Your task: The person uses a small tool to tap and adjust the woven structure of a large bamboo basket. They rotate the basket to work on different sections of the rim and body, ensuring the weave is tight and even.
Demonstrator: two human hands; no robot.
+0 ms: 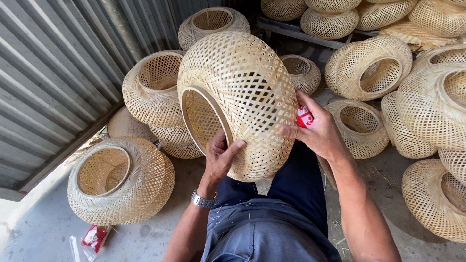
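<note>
Seen from above, a seated person in dark trousers holds a woven bamboo basket over their lap. Farthest left runs a corrugated metal wall. Below it, on the concrete floor, a round woven basket lies with its ringed opening facing up, and a small red and white packet lies just beside it. Behind that one, more baskets are stacked against the wall.

At the centre, the held basket is tilted on its side, its wooden-rimmed opening turned down and to the left. The left hand, with a metal wristwatch on its wrist, is curled around the basket's lower edge, thumb pressed on the weave and fingers reaching under the rim. The right hand is spread against the basket's right side, fingertips touching the weave, and it also pinches a small red and white object against the palm; what that object is cannot be told.

On the right, many similar baskets lie piled on the floor, some with openings upward, others sideways.
</note>
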